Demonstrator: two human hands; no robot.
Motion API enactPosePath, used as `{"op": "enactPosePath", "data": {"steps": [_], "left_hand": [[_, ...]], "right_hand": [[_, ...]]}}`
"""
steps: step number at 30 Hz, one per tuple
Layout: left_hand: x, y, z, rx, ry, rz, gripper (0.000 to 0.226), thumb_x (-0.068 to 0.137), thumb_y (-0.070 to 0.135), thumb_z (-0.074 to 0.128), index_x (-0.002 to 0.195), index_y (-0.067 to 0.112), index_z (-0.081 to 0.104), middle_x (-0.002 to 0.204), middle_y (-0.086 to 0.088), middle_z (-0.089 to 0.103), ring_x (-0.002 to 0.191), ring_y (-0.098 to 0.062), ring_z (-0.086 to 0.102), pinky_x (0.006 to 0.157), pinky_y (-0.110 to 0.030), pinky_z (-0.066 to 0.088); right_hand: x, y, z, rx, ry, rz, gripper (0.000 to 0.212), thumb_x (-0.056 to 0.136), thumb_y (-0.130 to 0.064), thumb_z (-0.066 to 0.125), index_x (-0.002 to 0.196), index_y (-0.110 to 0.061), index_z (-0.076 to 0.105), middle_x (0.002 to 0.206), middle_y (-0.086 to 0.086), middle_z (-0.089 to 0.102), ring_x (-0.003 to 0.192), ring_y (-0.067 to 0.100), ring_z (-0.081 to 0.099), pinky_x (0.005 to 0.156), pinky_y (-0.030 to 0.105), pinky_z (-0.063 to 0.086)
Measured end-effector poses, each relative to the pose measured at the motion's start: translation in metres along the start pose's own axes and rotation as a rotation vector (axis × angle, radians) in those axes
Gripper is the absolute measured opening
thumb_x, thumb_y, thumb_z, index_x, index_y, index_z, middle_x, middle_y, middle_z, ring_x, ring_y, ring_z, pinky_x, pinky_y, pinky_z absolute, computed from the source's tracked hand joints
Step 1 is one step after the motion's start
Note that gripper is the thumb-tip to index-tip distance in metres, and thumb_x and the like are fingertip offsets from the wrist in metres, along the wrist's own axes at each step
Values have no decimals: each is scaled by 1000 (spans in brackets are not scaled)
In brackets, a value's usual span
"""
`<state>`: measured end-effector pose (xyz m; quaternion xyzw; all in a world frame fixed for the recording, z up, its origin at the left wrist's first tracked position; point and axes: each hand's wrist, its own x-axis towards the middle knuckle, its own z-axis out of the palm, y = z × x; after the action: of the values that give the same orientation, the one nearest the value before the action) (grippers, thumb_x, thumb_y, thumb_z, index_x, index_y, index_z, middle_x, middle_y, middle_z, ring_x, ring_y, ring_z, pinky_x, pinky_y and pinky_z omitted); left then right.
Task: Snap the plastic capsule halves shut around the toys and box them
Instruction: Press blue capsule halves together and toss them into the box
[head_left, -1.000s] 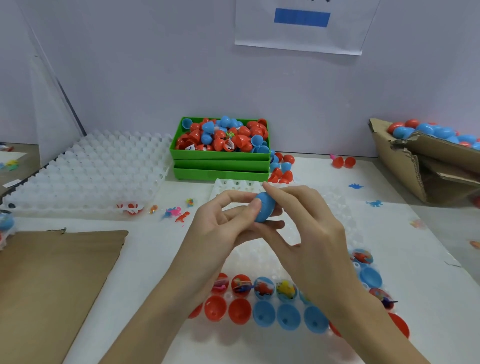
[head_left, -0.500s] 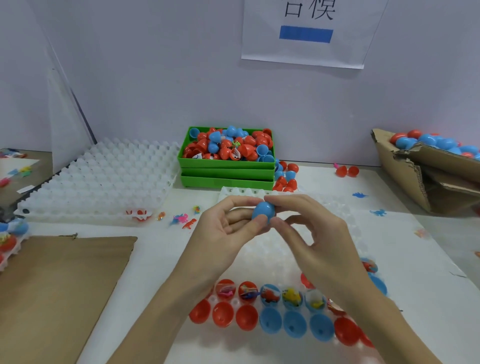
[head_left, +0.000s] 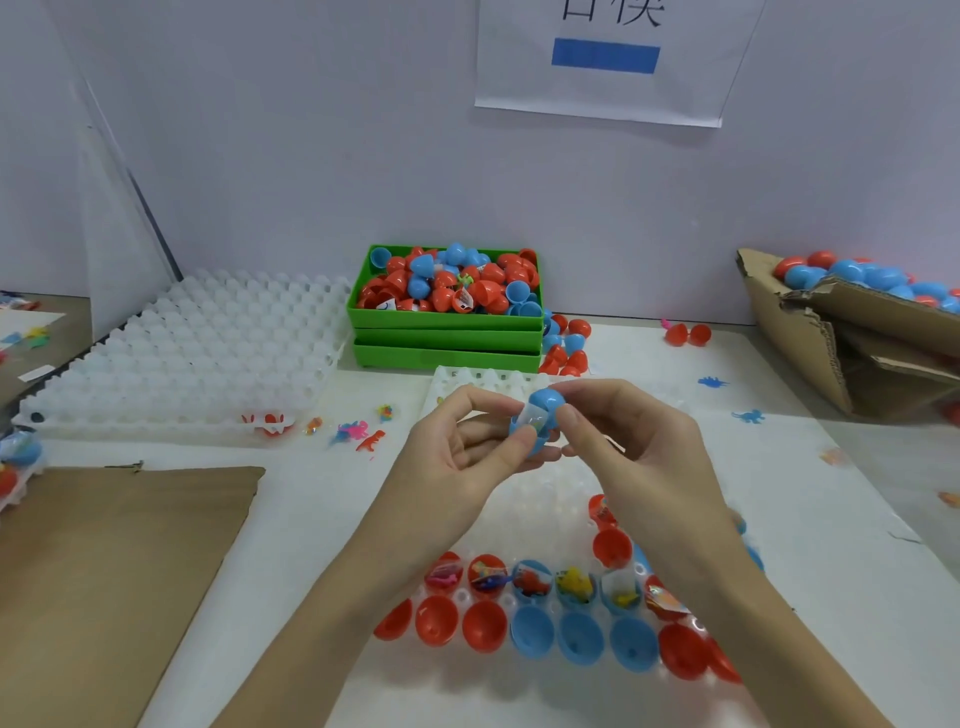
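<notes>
My left hand (head_left: 462, 452) and my right hand (head_left: 628, 441) hold one blue capsule (head_left: 537, 418) between them above the white dimpled tray (head_left: 524, 499). The left fingers pinch its lower half, where a clear packet with a toy shows in the gap. The right fingertips pinch the blue upper half. In the tray's near rows sit red and blue halves with toys (head_left: 530, 579) and empty halves (head_left: 532, 631). A cardboard box (head_left: 810, 332) with closed capsules stands at the far right.
A green bin (head_left: 447, 325) of loose halves stands at the back centre, with more halves beside it. A second white tray (head_left: 192, 353) lies at the left. Brown cardboard (head_left: 104, 561) covers the near left. Small toy dinosaurs (head_left: 363, 436) lie scattered on the table.
The two blue halves looked pressed together as one egg before; now a gap with the clear packet shows between them. The camera tilted up slightly.
</notes>
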<state>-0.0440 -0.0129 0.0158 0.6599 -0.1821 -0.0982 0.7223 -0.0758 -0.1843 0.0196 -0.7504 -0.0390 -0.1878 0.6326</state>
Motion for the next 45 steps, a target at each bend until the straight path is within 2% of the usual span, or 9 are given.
{"op": "enactPosePath", "data": {"steps": [5,14,19,24,28,32,35,39,45], "left_hand": [[-1,1,3,37,90,43,18,98,10,69,114,8,60,103,-5,81,93,-19,79,82,-18,58],[-3,-2,3,275,147,269,9,101,14,67,97,19,61,85,0,79,87,-17,78,75,-30,63],[-5,-4,5,274,206,314,5,101,12,67,97,14,68,86,4,79,79,-16,78,69,-23,61],[-3,0,0,85,231,149,7,89,12,80,94,15,81,100,6,81,82,-18,80,80,-30,65],[-3,0,-4,-71,278,64,13,81,10,86,91,16,80,91,-7,81,84,-27,80,79,-31,64],[-2,0,-2,-5,265,150,12,87,8,82,95,12,75,87,-7,81,80,-26,81,74,-25,63],[-3,2,-3,24,194,201,10,93,8,75,102,12,77,96,-3,82,90,-21,80,81,-28,64],[-4,4,-2,42,64,233,26,97,8,68,123,9,73,115,1,79,110,-15,75,94,-26,59],[-4,4,-3,119,103,324,36,89,14,75,124,14,72,118,7,78,114,-11,73,97,-23,57]], "right_hand": [[-4,4,5,-95,-30,-85,21,96,-15,71,114,-26,74,108,-10,75,101,15,73,84,28,61],[-8,4,12,-12,8,-108,21,96,-13,70,115,-21,74,108,-9,76,98,16,75,84,25,61],[-9,3,15,1,20,-106,22,94,-15,72,115,-23,74,108,-12,75,102,13,74,85,21,59],[-11,5,19,-18,32,-160,25,95,-10,71,117,-21,72,113,-8,74,106,14,72,87,21,58],[-14,7,22,-61,16,-211,26,94,-7,72,117,-19,71,113,-5,71,107,17,71,87,22,58],[-14,6,22,-68,41,-213,24,94,-11,72,116,-20,72,111,-7,72,105,16,71,85,22,58],[-12,3,19,-51,57,-212,24,93,-16,73,116,-21,72,111,-7,73,105,15,72,85,20,58],[-10,-1,14,-50,82,-235,25,92,-13,74,116,-20,71,111,-6,74,105,16,72,86,18,57],[-8,-7,9,-45,40,-280,25,94,-10,72,119,-14,71,112,-5,74,107,19,72,88,19,57]]}}
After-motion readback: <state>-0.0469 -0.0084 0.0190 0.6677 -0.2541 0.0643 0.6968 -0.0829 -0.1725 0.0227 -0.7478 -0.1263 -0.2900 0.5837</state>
